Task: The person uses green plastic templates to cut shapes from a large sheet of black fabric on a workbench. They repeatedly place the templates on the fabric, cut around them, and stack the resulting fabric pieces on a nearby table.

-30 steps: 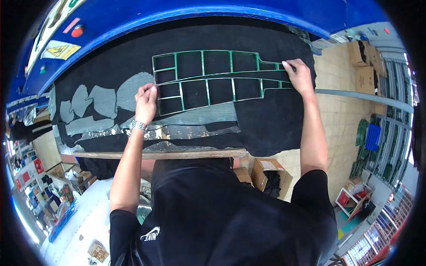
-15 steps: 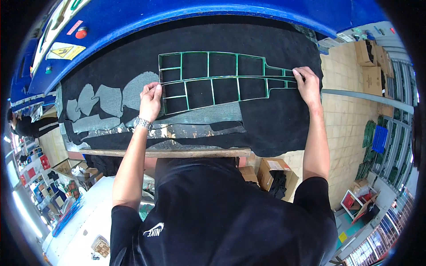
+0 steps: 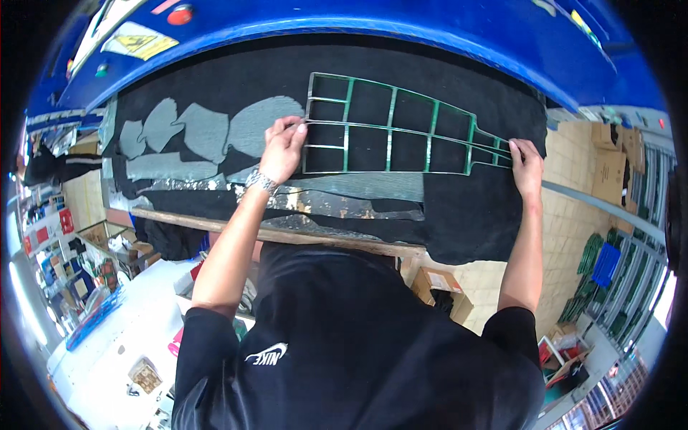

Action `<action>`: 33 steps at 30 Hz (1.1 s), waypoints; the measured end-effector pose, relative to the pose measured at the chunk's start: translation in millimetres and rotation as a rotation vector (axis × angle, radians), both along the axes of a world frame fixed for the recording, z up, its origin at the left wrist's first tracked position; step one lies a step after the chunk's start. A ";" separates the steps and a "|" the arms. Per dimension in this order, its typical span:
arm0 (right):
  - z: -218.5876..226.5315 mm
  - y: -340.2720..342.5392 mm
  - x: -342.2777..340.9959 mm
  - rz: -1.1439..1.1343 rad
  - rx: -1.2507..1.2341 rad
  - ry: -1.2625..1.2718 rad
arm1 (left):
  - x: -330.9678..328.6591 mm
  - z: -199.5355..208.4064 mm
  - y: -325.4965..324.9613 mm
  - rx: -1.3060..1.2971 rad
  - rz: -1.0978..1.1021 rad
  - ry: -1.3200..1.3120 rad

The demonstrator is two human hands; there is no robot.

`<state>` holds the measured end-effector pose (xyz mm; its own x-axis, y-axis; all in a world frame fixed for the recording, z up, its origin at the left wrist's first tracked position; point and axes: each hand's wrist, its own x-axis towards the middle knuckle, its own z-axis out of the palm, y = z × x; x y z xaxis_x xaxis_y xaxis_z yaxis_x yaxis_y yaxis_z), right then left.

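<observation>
A long green metal cutting die, a frame with crossbars, lies on black sheet material and narrows toward its right end. A seam runs lengthwise through its middle. My left hand, with a watch at the wrist, pinches the wide left end near that seam. At the narrow right end, my right hand grips the bars with thumb and fingers. Left of the die, grey cut-out openings in the black material show the surface beneath. Below the die a grey strip lies bare.
A blue machine beam arches over the far side, with a red button at upper left. A wooden edge borders the near side. Cardboard boxes stand on the floor near me, and a white table is at lower left.
The view has turned, so the table, die and hands appear shifted right and tilted, with the die's right end lower. Both hands keep their hold on the die.
</observation>
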<state>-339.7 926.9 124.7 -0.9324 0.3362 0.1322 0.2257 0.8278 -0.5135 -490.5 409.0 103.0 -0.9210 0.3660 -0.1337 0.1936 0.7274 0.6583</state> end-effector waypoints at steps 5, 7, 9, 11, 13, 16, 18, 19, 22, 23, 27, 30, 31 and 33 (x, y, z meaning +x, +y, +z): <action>5.4 -17.8 21.4 -0.165 0.123 0.029 | 19.7 20.2 -22.7 0.065 0.003 0.196; 27.2 -33.9 32.1 -0.238 0.227 0.079 | 49.2 39.6 -44.3 0.089 0.002 0.227; 40.7 -77.5 29.4 -0.258 0.259 0.204 | 82.5 42.5 -68.3 0.095 -0.017 0.167; 64.2 -143.0 7.9 -0.164 0.049 0.251 | 113.4 30.9 -87.5 0.155 -0.066 0.017; 64.5 -187.7 -25.4 0.007 -0.029 0.357 | 129.4 1.8 -96.8 0.042 -0.255 0.076; 86.4 -245.3 -89.5 0.133 -0.196 0.459 | 127.5 -12.4 -90.3 -0.107 -0.248 0.239; 97.7 -254.0 -121.8 0.108 -0.345 0.441 | 115.3 -18.8 -81.3 -0.175 -0.250 0.261; 102.4 -254.4 -132.4 0.068 -0.453 0.437 | 108.5 -22.6 -77.3 -0.213 -0.256 0.236; 107.0 -257.5 -128.1 0.047 -0.319 0.420 | 84.8 -26.7 -67.0 -0.255 -0.253 0.292; 103.2 -255.8 -124.4 0.044 -0.277 0.430 | 73.8 -23.0 -60.2 -0.249 -0.243 0.301; 57.3 -249.2 -68.5 0.147 -0.041 0.241 | 55.9 1.0 -38.3 -0.226 -0.181 0.312; 41.3 -252.7 -32.7 0.212 0.011 -0.165 | 41.7 1.7 -35.8 -0.192 -0.190 0.419; 48.6 -267.0 -22.8 0.137 0.017 -0.294 | 36.1 1.5 -37.7 -0.217 -0.194 0.440; 29.5 -265.3 -9.3 0.177 0.127 -0.205 | 32.8 8.6 -30.9 -0.312 -0.189 0.343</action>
